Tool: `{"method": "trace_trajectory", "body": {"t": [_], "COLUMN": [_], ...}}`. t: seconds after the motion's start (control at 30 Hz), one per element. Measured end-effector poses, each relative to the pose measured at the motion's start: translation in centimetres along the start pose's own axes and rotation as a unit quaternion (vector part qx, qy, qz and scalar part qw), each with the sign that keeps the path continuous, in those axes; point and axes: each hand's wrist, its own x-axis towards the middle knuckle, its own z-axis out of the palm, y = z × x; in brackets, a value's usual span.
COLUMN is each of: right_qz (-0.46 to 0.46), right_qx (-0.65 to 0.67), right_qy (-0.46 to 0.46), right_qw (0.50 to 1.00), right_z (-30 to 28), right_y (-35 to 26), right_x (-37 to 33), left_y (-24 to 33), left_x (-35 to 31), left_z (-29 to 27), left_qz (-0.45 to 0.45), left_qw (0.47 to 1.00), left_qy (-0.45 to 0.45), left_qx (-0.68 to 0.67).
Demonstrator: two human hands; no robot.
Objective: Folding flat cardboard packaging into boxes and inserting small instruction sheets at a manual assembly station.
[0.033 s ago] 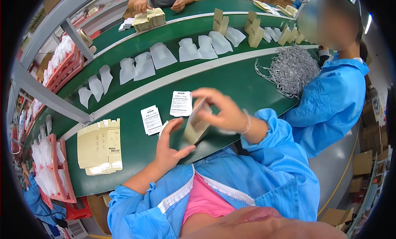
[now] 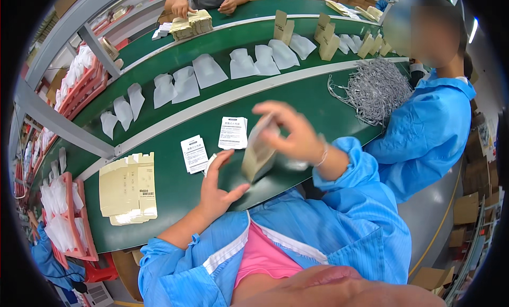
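Note:
My right hand [image 2: 289, 135] grips a small beige carton [image 2: 258, 157], tilted and blurred, above the near part of the green table. A pale blurred shape shows under that hand; I cannot make out what it is. My left hand [image 2: 216, 188] is just left of the carton, thumb and forefinger spread apart with a gap to it. A white paper edge [image 2: 210, 163] runs along its fingers; whether they hold it is hidden. Beyond the hands lie two stacks of printed white leaflets, the left stack [image 2: 194, 154] and the right stack [image 2: 233, 132].
Flattened beige cartons [image 2: 127, 188] lie at the left. White pouches [image 2: 208, 71] and standing cartons [image 2: 328, 42] line the green belt [image 2: 154, 55] behind a pale rail. Grey cords [image 2: 379, 90] are heaped at the right beside a co-worker in blue [image 2: 424, 127]. Another person handles cartons across the belt.
My right hand and the carton have shifted slightly right, and the carton has come away from my left thumb. My left hand has barely moved.

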Motion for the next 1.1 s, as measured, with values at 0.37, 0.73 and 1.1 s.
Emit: {"method": "trace_trajectory", "body": {"t": [0.37,0.73,1.1], "right_qz": [0.090,0.105,0.271], "right_qx": [-0.123,-0.299,-0.523], "right_qy": [0.168,0.354,0.098], "right_qw": [0.974,0.880,0.802], "right_z": [-11.3,-38.5,-44.5], "right_y": [11.6,22.5,34.2], "right_x": [2.6,9.5,21.6], "left_y": [-3.5,-5.9,-6.6], "left_x": [0.5,-0.2,-0.3], "left_z": [1.3,1.1,0.4], "left_qz": [0.093,0.010,-0.142], "left_qw": [0.983,0.950,0.957], "left_qy": [-0.113,-0.299,-0.252], "left_qx": [0.111,0.093,-0.037]}}
